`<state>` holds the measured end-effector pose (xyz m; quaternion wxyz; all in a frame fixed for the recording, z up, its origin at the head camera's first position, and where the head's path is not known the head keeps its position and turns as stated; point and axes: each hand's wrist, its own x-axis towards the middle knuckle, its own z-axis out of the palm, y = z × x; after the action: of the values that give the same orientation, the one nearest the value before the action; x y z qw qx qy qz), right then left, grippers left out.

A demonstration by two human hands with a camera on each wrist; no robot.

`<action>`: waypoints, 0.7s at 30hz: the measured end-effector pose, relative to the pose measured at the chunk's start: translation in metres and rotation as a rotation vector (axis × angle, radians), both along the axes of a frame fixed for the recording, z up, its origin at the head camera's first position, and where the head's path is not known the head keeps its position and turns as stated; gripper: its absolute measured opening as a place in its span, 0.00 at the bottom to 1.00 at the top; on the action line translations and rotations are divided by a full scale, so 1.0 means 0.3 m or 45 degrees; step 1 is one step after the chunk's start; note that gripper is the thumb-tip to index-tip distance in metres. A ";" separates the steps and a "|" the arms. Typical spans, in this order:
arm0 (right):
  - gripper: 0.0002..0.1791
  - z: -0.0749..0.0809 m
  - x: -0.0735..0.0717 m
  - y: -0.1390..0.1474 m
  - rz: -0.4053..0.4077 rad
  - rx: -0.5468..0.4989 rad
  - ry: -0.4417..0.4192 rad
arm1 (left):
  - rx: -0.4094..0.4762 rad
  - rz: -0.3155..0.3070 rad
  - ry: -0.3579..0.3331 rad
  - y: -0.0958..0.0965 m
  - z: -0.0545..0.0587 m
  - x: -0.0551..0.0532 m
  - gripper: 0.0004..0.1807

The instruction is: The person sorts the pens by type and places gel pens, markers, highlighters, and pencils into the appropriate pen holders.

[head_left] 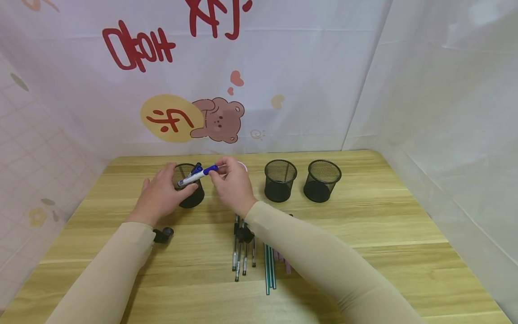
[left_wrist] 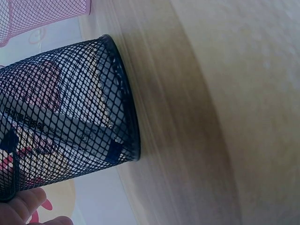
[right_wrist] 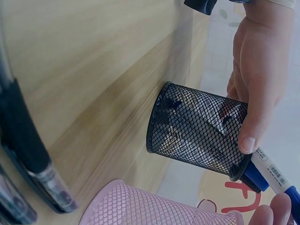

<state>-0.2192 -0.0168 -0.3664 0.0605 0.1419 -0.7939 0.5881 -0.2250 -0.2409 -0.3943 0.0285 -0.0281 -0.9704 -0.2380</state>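
Observation:
My left hand (head_left: 159, 198) grips a black mesh pen holder (head_left: 193, 199) near its rim at the table's back left, thumb on the near side. Over that holder's mouth, my right hand (head_left: 235, 188) pinches a white marker (head_left: 193, 177) by its blue cap end. The marker is slanted, its other end down by the rim. Inside the holder stand other markers, one with a blue cap (right_wrist: 255, 177) and one with a black end; the mesh partly hides them. A white marker body (left_wrist: 70, 133) shows through the mesh in the left wrist view.
A pink mesh holder (right_wrist: 136, 206) stands right of the black one, mostly behind my right hand in the head view. Two more black mesh holders (head_left: 280, 181) (head_left: 322, 182) stand farther right. Several clear pens (head_left: 244, 261), green sticks (head_left: 269, 270) and purple items (head_left: 288, 267) lie nearer, partly under my right forearm.

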 end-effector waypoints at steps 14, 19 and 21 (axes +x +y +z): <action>0.11 -0.012 0.002 0.006 0.034 0.078 0.030 | -0.010 0.003 -0.007 0.003 0.000 -0.002 0.59; 0.11 -0.020 0.003 0.010 0.034 0.068 0.008 | -0.014 0.002 -0.014 0.002 -0.001 -0.003 0.60; 0.11 -0.021 0.004 0.012 0.034 0.061 -0.001 | -0.015 0.000 -0.015 0.002 -0.002 -0.004 0.60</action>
<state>-0.2179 -0.0131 -0.3726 0.0489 0.1535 -0.8058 0.5699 -0.2262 -0.2403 -0.3947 0.0226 -0.0266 -0.9720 -0.2324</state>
